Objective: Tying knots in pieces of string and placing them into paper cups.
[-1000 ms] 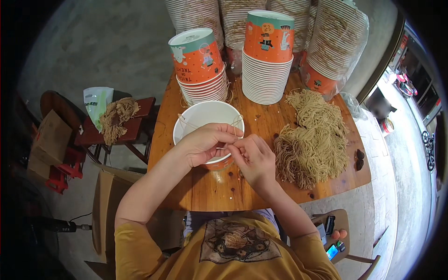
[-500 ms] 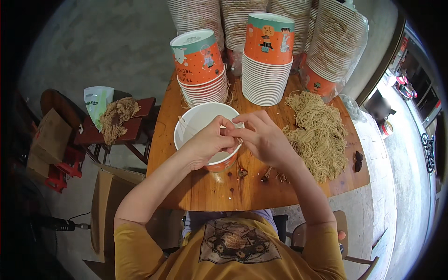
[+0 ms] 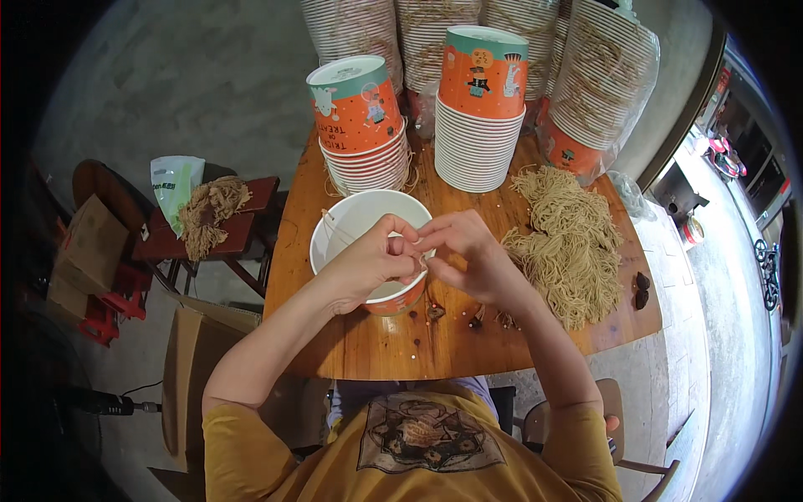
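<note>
1. Head view: desk [image 3: 351, 356], arm's reach, carries the rest.
2. Bagged stacks [image 3: 598, 75], back of desk; presumably parked there to free the front.
3. Loose stacks [image 3: 478, 125], two, upside down, nested; probably saves room.
4. String pile [image 3: 569, 243], desk's right side; looks set within easy reach.
5. Bucket [image 3: 360, 219], mouth up on desk, front and centre; likely so both sides of the rim stay reachable.
6. Left hand [image 3: 381, 255]: fingers curled in at bucket's right rim, seemingly steadying; can't tell what's clamped.
7. Right hand [image 3: 460, 249]: fingertips at left's, same rim; grip hidden, can't tell.
8. Cord [image 3: 329, 222]: bucket's left rim, fingers well apart from it.
</note>
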### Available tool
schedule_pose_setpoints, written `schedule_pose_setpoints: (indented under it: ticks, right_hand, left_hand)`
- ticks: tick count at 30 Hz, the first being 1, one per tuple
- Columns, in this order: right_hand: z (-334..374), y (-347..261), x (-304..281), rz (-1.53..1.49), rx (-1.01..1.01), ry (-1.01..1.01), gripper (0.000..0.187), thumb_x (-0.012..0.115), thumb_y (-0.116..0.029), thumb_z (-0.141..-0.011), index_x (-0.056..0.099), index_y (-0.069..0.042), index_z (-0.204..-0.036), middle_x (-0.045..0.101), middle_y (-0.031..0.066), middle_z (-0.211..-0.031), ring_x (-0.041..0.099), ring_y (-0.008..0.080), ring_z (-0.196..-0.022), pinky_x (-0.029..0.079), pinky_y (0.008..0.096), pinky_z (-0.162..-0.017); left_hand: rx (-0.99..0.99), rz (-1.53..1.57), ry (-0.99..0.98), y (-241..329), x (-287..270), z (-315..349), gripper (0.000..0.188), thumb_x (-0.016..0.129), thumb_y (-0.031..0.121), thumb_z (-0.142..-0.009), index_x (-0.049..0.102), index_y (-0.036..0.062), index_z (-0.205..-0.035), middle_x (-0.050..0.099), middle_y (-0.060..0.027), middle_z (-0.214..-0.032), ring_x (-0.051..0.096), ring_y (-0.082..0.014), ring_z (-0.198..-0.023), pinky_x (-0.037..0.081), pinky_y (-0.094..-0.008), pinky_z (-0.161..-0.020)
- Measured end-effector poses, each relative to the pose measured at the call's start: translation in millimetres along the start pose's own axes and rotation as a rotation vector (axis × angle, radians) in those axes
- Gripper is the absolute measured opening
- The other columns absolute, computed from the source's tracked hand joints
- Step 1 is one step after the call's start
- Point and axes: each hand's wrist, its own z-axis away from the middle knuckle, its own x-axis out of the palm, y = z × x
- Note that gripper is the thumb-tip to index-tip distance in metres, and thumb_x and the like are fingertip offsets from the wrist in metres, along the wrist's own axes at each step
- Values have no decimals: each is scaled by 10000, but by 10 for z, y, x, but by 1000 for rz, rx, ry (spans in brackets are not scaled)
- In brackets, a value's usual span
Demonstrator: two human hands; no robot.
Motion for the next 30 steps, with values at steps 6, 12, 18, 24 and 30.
schedule_pose_setpoints:
  ticks: [6,12,18,24,30]
  right_hand:
    - [70,-155,51,-102,32,-19,154,637,-27,-732,554,-78,-852,566,57,-964,500,275,-961,423,367,-808]
    - [53,-271,133,-125,-14,32,212,600,35,-706,455,-59,-828,510,88,-906,512,287,-897,449,359,-714]
    - [83,-352,188,-135,-4,-17,201,594,61,-714,449,-45,-802,505,93,-959,554,225,-857,489,328,-691]
    - [63,-381,187,-247,118,-39,212,593,62,-700,444,-53,-797,505,86,-956,542,219,-852,476,312,-654]
    - [62,-407,186,-210,85,-45,219,585,66,-698,435,-54,-802,504,82,-954,534,214,-807,459,309,-626]
  left_hand:
    - [-8,-156,-4,35,69,214,377,558,-47,-775,404,38,-1108,547,-44,-873,530,-103,-781,435,-238,-707]
    - [72,-258,-28,30,64,348,352,552,-30,-812,395,42,-1119,510,-17,-829,497,-81,-764,426,-225,-702]
    - [86,-279,-59,2,55,386,322,550,-14,-839,392,44,-1114,495,-7,-815,480,-74,-753,416,-221,-686]
    - [84,-303,-60,14,47,407,293,550,-7,-843,397,42,-1088,500,-7,-821,481,-75,-755,416,-221,-686]
    - [112,-300,-72,-51,33,393,276,547,-10,-840,401,43,-1068,500,-5,-826,479,-70,-761,416,-224,-690]
